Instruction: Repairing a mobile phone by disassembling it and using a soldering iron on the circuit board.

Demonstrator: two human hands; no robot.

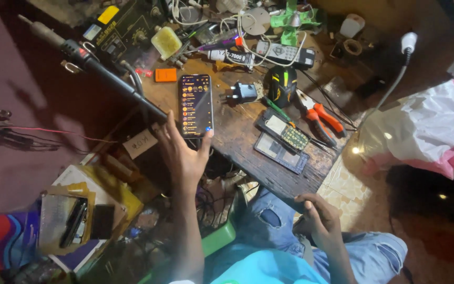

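Observation:
My left hand [182, 152] holds a black smartphone [195, 105] by its lower end, screen lit with a dark list of small coloured icons, above the wooden workbench [248, 137]. My right hand [319, 218] rests with curled fingers at the near edge of the bench, over my knee in torn blue jeans [290, 231]; whether it holds anything cannot be told. A dismantled keypad phone [285, 131] and its separate frame [280, 153] lie on the bench to the right of the smartphone.
A hot-air gun [95, 66] slants across the bench's left. Orange-handled pliers [319, 117], a black mouse [282, 84], a charger plug [244, 93], a remote [282, 52] and tangled cables crowd the back. A white-pink plastic bag [426, 129] sits right; boxes and booklets [74, 215] lie lower left.

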